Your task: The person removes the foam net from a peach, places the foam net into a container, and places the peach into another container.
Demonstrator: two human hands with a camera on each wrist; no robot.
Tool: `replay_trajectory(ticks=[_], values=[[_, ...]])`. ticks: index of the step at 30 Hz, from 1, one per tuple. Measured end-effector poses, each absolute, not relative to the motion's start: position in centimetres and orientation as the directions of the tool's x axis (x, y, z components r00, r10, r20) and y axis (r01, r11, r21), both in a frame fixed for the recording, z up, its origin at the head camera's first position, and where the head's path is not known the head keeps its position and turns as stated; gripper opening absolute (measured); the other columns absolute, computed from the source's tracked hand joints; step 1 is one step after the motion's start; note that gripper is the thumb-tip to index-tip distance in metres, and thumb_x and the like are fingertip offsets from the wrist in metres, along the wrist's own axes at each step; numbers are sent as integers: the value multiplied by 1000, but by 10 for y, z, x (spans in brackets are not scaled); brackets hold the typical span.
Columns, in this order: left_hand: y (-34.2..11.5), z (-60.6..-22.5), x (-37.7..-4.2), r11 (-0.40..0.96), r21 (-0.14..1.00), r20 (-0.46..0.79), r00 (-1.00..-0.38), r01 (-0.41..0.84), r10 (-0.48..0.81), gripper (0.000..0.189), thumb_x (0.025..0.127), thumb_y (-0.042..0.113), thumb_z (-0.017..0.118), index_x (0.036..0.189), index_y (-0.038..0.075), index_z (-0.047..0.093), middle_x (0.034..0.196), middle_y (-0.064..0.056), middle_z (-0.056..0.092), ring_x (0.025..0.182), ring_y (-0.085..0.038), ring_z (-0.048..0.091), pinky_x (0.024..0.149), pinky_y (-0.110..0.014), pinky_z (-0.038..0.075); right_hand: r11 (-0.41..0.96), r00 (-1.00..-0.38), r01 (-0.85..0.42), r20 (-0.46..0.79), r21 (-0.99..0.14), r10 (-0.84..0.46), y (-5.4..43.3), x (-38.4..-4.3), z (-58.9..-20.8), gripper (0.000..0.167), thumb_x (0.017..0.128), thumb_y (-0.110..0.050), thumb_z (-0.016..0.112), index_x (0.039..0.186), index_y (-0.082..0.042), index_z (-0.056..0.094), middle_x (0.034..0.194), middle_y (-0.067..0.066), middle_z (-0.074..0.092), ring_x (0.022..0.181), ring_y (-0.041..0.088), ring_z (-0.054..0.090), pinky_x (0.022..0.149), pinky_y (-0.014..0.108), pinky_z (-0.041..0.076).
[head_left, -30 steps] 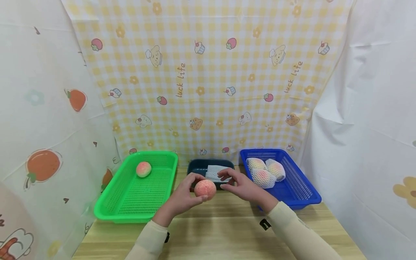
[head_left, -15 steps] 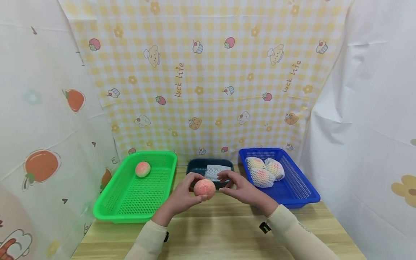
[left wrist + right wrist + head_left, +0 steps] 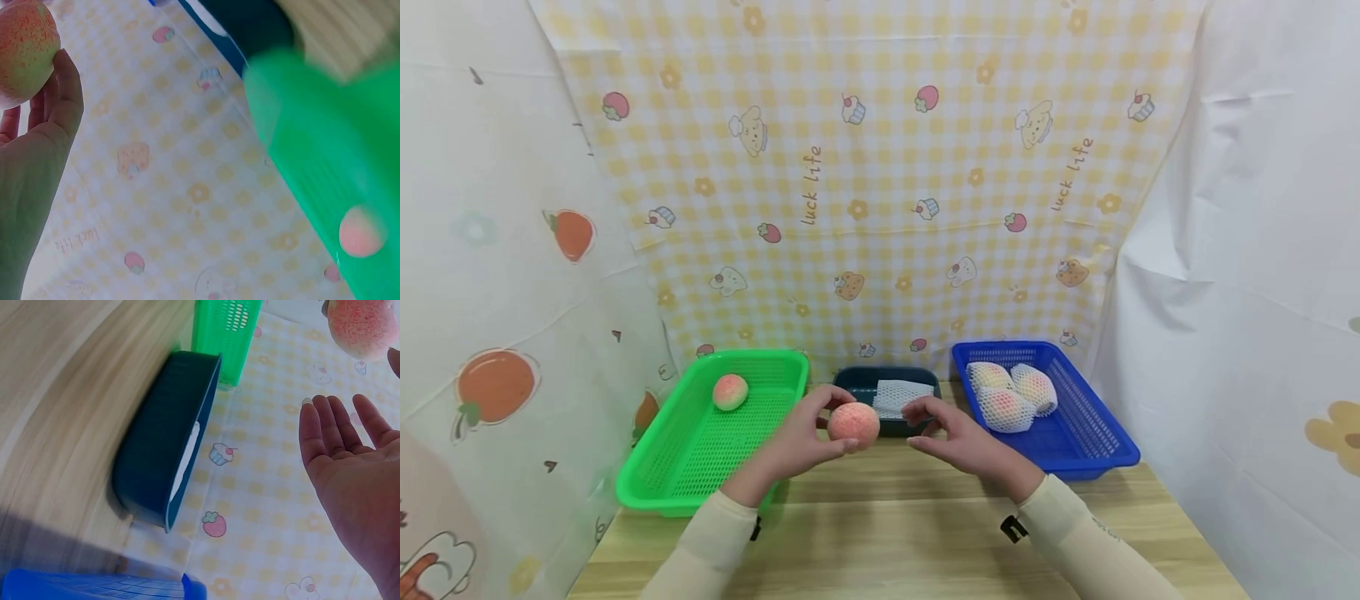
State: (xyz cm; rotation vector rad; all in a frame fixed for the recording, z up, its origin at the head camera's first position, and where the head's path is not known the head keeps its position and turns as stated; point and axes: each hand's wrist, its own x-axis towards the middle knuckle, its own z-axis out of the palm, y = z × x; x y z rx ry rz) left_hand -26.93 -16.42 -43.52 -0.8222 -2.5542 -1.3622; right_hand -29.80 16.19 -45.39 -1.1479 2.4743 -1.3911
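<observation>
My left hand [image 3: 797,437] grips a pink peach [image 3: 854,425] between thumb and fingers, raised above the table near the middle. The same peach [image 3: 25,53] shows at the top left of the left wrist view. To its right, my right hand [image 3: 958,437] holds nothing, its fingers loosely bent and apart from the peach; in the right wrist view the palm [image 3: 369,481] is bare. Behind the hands stands a dark teal tray [image 3: 854,377] with white foam netting [image 3: 898,396] in it. Another peach [image 3: 730,392] lies in the green basket [image 3: 647,467] on the left.
A blue basket [image 3: 1090,454] on the right contains several peaches in white foam nets [image 3: 1007,408]. All the containers stand on a wooden table [image 3: 880,533]. A checked cloth [image 3: 865,167] hangs behind, with white cloth on both sides.
My left hand has moved left with the peach, away from the right hand and toward the green basket. The right hand has stayed nearly in place.
</observation>
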Motion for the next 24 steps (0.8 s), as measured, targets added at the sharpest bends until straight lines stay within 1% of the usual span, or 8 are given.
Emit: replay_trajectory(ticks=[4,6,7,10,14,20,24], values=[[-183,-426,-274,453,730,353,-850,512,391,57,94,27,91,139,13,60,134,-4,63,117,-23,62,95,-43,60,315,-709,-583,281,-749,-646,163,-297,-450,38,110,-28,73,146,-20,62,138,-1,64,130,27,62,106,47,56],[-192,-422,-277,468,721,354,-852,511,385,58,96,25,90,143,10,60,136,-8,62,118,-25,62,94,-44,60,320,-709,-586,279,-745,-648,164,-297,-450,37,110,-28,73,145,-20,62,138,-1,64,129,24,62,106,48,56],[-197,-421,-279,472,719,357,-854,510,379,58,96,23,89,145,10,60,137,-9,62,118,-26,62,94,-45,60,318,-707,-587,279,-745,-650,164,-298,-451,37,110,-27,73,145,-20,62,138,-1,64,129,26,62,106,49,56],[-212,-418,-286,509,700,350,-862,501,367,57,98,22,87,149,13,63,138,-9,60,116,-27,64,93,-46,61,310,-698,-591,281,-745,-658,165,-297,-452,35,110,-25,73,143,-19,63,137,-1,64,128,29,62,105,47,57],[-231,-416,-296,554,699,307,-889,453,340,54,101,19,84,151,17,64,140,-9,58,117,-28,66,96,-49,61,299,-685,-599,283,-743,-671,164,-295,-452,33,110,-24,72,141,-19,63,138,0,64,127,27,63,106,44,56],[-254,-420,-312,581,700,296,-909,415,292,53,100,13,80,151,11,63,142,-15,57,119,-33,65,96,-51,61,301,-684,-600,281,-742,-673,165,-292,-451,32,111,-23,72,141,-19,64,137,1,64,122,23,65,104,40,57],[-268,-425,-325,610,690,293,-921,389,256,52,100,12,79,150,8,63,142,-18,58,118,-35,65,94,-50,62,306,-688,-593,271,-744,-673,166,-292,-453,30,110,-21,72,139,-21,64,136,-2,65,124,20,64,105,44,57]])
